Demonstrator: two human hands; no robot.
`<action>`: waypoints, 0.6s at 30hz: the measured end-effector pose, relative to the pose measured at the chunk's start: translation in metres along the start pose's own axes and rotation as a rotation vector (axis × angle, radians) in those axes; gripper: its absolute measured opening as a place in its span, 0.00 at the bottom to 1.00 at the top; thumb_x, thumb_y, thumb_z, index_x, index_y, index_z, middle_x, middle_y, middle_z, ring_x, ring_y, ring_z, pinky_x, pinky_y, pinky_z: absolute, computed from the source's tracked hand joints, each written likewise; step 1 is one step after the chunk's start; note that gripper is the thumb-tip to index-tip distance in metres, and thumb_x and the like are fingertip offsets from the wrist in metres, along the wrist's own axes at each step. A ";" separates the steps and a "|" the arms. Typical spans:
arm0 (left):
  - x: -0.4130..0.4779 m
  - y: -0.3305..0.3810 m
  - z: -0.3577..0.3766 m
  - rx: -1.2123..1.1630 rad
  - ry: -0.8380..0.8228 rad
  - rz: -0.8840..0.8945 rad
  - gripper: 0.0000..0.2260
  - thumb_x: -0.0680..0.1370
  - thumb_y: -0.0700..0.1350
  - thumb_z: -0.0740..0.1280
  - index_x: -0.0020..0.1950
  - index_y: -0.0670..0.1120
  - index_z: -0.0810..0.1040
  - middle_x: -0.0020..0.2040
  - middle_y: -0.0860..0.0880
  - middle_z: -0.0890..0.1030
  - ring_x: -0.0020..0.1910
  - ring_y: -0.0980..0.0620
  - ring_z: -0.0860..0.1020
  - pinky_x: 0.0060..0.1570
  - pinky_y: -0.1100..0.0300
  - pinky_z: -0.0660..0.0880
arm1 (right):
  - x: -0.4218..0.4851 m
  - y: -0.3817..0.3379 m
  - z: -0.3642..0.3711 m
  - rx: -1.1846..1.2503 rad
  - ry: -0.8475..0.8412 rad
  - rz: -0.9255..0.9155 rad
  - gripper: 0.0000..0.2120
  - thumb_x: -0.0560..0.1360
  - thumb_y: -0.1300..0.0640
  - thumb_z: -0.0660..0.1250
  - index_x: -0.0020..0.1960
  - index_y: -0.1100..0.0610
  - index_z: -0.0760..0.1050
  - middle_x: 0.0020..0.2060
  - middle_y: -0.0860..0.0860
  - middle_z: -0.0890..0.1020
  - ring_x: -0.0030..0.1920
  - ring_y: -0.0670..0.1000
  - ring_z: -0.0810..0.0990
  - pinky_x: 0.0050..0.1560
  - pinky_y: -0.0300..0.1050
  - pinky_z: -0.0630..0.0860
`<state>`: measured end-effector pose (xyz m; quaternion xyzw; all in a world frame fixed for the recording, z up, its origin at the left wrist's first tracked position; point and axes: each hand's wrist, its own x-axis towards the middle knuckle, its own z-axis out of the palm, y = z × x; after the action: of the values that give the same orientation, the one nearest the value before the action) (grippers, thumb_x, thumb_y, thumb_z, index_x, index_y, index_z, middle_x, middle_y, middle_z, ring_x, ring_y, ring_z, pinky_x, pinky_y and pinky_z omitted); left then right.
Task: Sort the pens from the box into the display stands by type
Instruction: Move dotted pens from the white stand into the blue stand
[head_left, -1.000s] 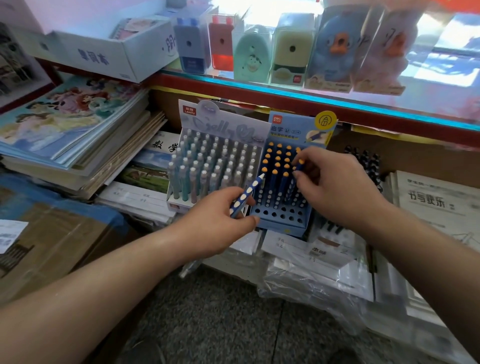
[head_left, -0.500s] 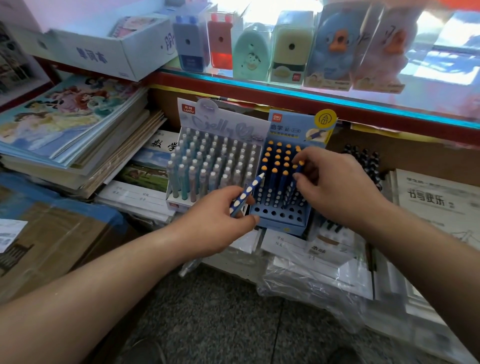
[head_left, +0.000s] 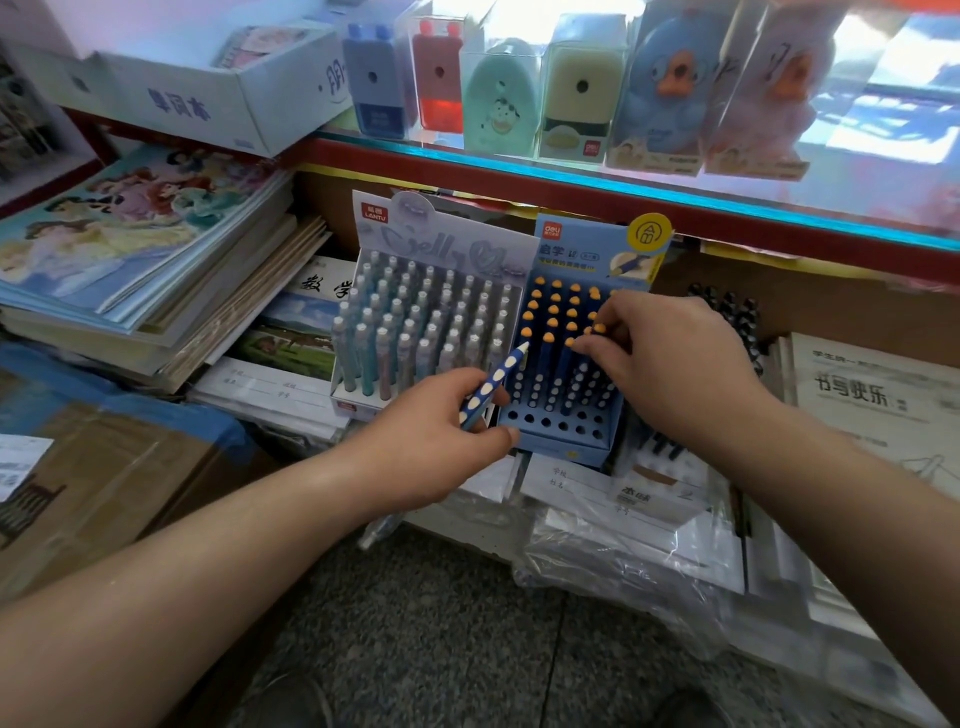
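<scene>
Below the counter (head_left: 571, 189) I see a blue stand (head_left: 563, 448); left hand (head_left: 434, 441) pinches a dotted pen (head_left: 496, 376) at its front-left, right hand (head_left: 670, 358) pinches a capped pen (head_left: 599, 328) inside.

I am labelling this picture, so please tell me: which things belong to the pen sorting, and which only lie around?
Job: left hand, blue dotted pen, right hand, orange-tipped pen, blue stand, grey stand.
Lying about: book stack, sharpeners, cardboard box.

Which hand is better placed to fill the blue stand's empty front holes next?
Left, probably: the left hand holds a blue dotted pen beside the blue stand's front row; the right hand pinches an orange-capped pen farther back.
</scene>
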<state>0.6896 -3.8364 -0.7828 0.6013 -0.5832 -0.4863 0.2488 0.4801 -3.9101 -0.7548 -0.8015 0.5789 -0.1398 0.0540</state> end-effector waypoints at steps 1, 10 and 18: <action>0.000 0.000 0.000 0.000 0.001 -0.001 0.08 0.79 0.49 0.70 0.57 0.54 0.75 0.25 0.60 0.70 0.23 0.56 0.65 0.24 0.60 0.66 | 0.000 -0.002 0.001 -0.022 -0.021 0.010 0.15 0.80 0.40 0.65 0.56 0.51 0.78 0.44 0.50 0.83 0.48 0.54 0.80 0.47 0.54 0.81; 0.000 0.000 0.000 -0.006 0.007 -0.003 0.08 0.79 0.50 0.71 0.56 0.55 0.75 0.29 0.56 0.70 0.24 0.54 0.65 0.25 0.58 0.66 | 0.001 -0.007 0.005 -0.133 -0.095 0.010 0.14 0.81 0.42 0.64 0.58 0.50 0.78 0.47 0.50 0.82 0.49 0.55 0.79 0.42 0.49 0.77; -0.002 0.004 0.001 -0.004 -0.004 0.004 0.07 0.80 0.48 0.69 0.56 0.53 0.75 0.26 0.58 0.69 0.21 0.56 0.64 0.23 0.60 0.64 | -0.009 -0.006 0.002 -0.046 0.086 -0.123 0.14 0.78 0.47 0.70 0.61 0.51 0.75 0.46 0.46 0.80 0.48 0.52 0.80 0.46 0.50 0.79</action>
<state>0.6871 -3.8350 -0.7786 0.5987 -0.5838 -0.4881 0.2500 0.4841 -3.8998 -0.7565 -0.8297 0.5336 -0.1638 0.0022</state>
